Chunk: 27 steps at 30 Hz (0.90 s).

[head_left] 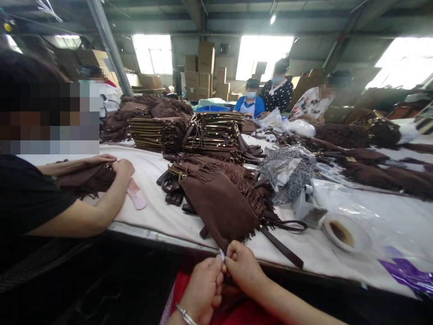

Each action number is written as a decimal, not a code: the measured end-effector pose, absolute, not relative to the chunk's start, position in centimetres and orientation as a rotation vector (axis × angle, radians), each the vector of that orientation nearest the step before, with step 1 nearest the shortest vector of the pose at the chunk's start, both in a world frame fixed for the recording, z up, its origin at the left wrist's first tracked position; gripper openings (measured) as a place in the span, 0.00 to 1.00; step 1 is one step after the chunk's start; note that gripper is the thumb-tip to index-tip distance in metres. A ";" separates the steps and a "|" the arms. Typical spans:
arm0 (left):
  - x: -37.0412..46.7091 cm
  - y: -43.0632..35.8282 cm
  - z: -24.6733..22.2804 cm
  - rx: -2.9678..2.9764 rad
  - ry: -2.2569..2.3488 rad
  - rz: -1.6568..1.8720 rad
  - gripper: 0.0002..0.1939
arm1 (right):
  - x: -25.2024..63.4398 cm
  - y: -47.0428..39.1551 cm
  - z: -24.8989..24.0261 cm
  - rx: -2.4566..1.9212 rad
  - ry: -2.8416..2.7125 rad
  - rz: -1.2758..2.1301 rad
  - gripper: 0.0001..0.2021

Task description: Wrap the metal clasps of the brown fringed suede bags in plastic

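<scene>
Pinching a small silvery piece at the near corner of the fringed brown bag, I have my left hand and right hand together, both sets of fingertips apparently closed on it; whether it is a tool or a fitting I cannot tell. The bag lies right in front of me, its corner at the edge of the white-covered table. To do this well, I'd steady the corner with one hand, make small, controlled moves with the other, and avoid tugging the soft panel. Counting what I can see: one bag at my fingers, two neat stacks behind it, a left stack and a right stack, one pink comb, one roll of tape, one co-worker at my left and three people across the table. The bags within the stacks overlap too much to number.
</scene>
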<state>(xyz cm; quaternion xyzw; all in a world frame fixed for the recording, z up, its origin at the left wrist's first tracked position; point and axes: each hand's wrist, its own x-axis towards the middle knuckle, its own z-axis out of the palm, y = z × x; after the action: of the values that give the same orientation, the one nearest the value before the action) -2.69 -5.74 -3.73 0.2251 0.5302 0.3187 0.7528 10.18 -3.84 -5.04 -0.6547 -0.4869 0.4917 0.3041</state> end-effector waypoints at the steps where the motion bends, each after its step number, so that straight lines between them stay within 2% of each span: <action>1: -2.6 -5.9 -4.0 0.580 1.221 0.732 0.20 | 10.4 -4.0 -4.8 -1.708 -1.278 1.357 0.04; 2: -2.6 -6.0 -4.2 0.693 1.288 0.769 0.20 | 10.6 -4.1 -4.4 -1.680 -1.263 1.422 0.03; 7: -3.0 -6.5 -4.3 1.320 1.434 0.830 0.15 | 11.0 -5.2 -2.9 -1.432 -0.940 1.786 0.16; 13: -3.7 -6.8 -3.4 1.524 1.464 0.823 0.16 | 9.0 -6.2 -3.8 -1.052 -0.296 1.939 0.13; 17: -3.4 -6.9 -3.3 1.247 1.345 0.919 0.14 | 7.9 -6.4 -4.1 -1.020 -0.096 1.956 0.14; 21: -2.5 -6.9 -3.5 0.730 1.198 0.920 0.19 | 7.3 -6.1 -3.6 -0.886 -0.028 2.039 0.16; 27: -2.2 -6.6 -3.6 0.225 0.747 0.832 0.23 | 7.7 -5.4 -2.9 -0.758 0.048 2.186 0.17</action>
<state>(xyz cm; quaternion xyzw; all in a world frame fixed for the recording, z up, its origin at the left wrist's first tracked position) -2.21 -6.57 -3.56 0.1067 0.3535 0.3940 0.8417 7.68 -5.37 -2.94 -0.2998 0.0189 0.8650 0.4020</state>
